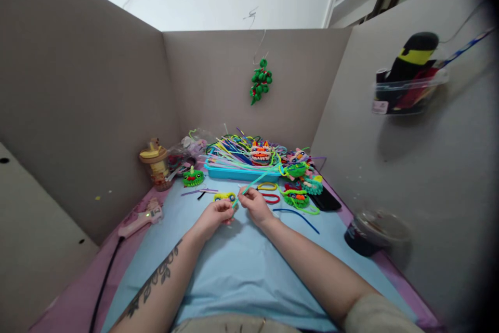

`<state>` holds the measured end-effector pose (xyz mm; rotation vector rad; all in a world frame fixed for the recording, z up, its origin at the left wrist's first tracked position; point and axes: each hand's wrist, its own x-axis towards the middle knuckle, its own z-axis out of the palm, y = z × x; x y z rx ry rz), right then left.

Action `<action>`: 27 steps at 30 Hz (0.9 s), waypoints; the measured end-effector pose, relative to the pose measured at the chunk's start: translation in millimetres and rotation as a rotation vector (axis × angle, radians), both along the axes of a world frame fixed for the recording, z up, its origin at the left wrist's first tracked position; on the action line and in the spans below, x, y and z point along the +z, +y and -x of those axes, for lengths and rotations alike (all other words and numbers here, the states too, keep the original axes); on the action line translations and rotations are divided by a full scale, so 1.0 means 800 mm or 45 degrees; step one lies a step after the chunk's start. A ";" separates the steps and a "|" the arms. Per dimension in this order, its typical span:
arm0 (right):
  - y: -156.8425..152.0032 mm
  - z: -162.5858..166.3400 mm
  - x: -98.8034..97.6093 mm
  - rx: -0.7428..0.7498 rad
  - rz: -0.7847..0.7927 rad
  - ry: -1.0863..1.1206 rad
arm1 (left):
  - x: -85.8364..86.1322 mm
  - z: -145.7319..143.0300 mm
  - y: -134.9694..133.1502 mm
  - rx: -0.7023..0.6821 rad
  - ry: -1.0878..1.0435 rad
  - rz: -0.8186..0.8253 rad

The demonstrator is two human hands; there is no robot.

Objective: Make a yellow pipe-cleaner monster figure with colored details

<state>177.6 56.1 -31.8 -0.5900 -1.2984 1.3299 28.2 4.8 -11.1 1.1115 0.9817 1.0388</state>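
A turquoise pipe cleaner runs slantwise between my hands, its far end rising toward the back right. My left hand pinches its lower end. My right hand is closed on it a little farther along. Just behind my left hand lies a small yellow fuzzy piece with round eyes, partly covered by the fingers. Beyond my right hand are a yellow loop and a red loop that look like scissor handles. A dark blue pipe cleaner lies to the right of that hand.
A blue tray heaped with pipe cleaners stands at the back. Green fuzzy faces and a black phone lie around it. A glue gun and lidded cup are left, a dark tub right. Grey panels enclose the table.
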 end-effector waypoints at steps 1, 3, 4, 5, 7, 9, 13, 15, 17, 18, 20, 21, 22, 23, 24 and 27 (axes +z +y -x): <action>0.000 0.000 0.000 -0.019 -0.024 -0.013 | 0.001 0.000 0.000 0.036 -0.029 0.019; -0.001 -0.001 0.000 -0.081 -0.105 -0.061 | 0.003 0.001 0.001 0.118 -0.107 0.069; -0.002 -0.002 0.001 -0.112 -0.159 -0.096 | 0.003 0.002 0.002 0.160 -0.157 0.100; -0.005 -0.002 0.003 -0.143 -0.219 -0.135 | 0.004 0.003 0.003 0.196 -0.211 0.127; -0.011 -0.002 0.007 -0.197 -0.353 -0.222 | 0.003 0.005 0.006 0.250 -0.314 0.150; -0.019 0.000 0.012 -0.246 -0.500 -0.313 | 0.002 0.007 0.008 0.281 -0.402 0.135; -0.034 0.005 0.013 -0.356 -0.757 -0.466 | 0.000 0.008 0.010 0.329 -0.467 0.111; -0.037 0.008 0.009 -0.384 -0.890 -0.524 | -0.001 0.007 0.011 0.351 -0.464 0.123; -0.038 0.009 0.005 -0.399 -1.014 -0.576 | -0.002 0.005 0.011 0.370 -0.479 0.125; -0.037 0.009 0.003 -0.408 -1.058 -0.602 | -0.003 0.004 0.011 0.377 -0.496 0.122; -0.036 0.009 0.001 -0.426 -1.112 -0.659 | -0.003 0.001 0.011 0.379 -0.539 0.109; -0.035 0.009 0.000 -0.434 -1.128 -0.686 | -0.003 -0.001 0.012 0.369 -0.560 0.097; -0.035 0.009 -0.001 -0.435 -1.140 -0.712 | -0.004 -0.001 0.012 0.354 -0.578 0.079; -0.035 0.009 -0.001 -0.428 -1.147 -0.731 | -0.004 -0.002 0.012 0.341 -0.594 0.055; -0.035 0.009 -0.001 -0.413 -1.148 -0.740 | -0.004 -0.002 0.012 0.331 -0.606 0.023; -0.035 0.008 0.000 -0.329 -1.091 -0.704 | -0.004 -0.002 0.012 0.312 -0.623 -0.077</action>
